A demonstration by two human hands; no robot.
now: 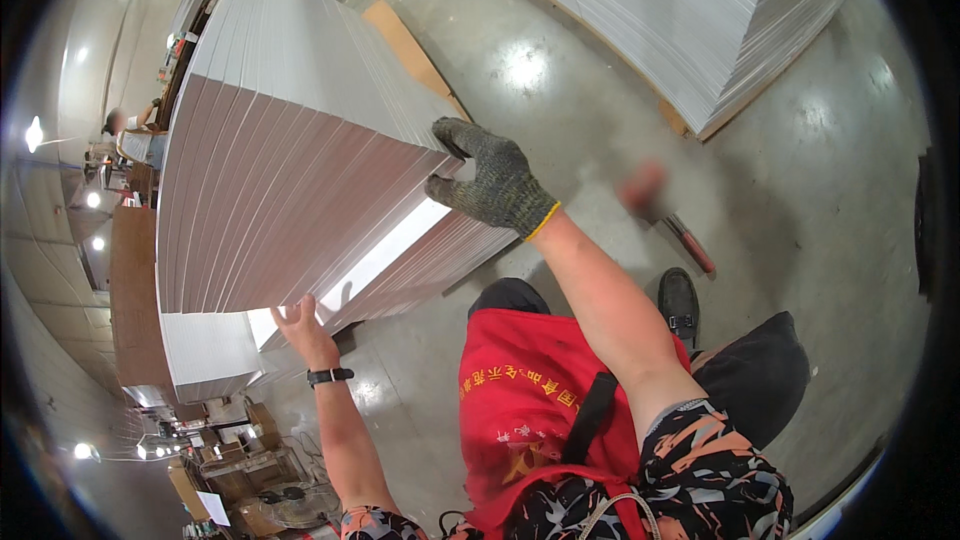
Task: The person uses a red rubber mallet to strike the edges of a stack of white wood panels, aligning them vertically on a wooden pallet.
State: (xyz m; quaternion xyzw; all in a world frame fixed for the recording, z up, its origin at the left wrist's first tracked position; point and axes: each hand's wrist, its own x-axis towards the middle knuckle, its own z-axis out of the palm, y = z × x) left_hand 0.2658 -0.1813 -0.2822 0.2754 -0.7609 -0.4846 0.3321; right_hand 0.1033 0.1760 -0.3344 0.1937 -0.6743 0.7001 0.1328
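I'm looking down on a tall stack of white sheets (300, 140), its layered edges showing pinkish-brown on the side that faces me. My right hand (490, 180), in a grey knitted glove with a yellow cuff, is clamped on the near upper corner of a lifted bundle of sheets, fingers curled over the top edge. That bundle is tipped up off the rest, and a bright white gap opens below it. My left hand (305, 328) is bare, with a black wristwatch (329, 375) on the wrist; it's under the low end of the lifted bundle, fingers spread and pressing up against the sheets. Whether the thumb wraps round the edge, I can't tell from here, it's tucked in the shadow.

Below me is a red apron (520, 410) over a patterned shirt, and one black shoe (679, 305) on the grey concrete floor (820, 200). Just beyond the shoe lies a red-handled tool (688, 240), its far end blurred. A second stack of white sheets (680, 20) sits on a wooden pallet well apart, at upper right. A flat piece of cardboard (410, 50) lies between the two stacks.
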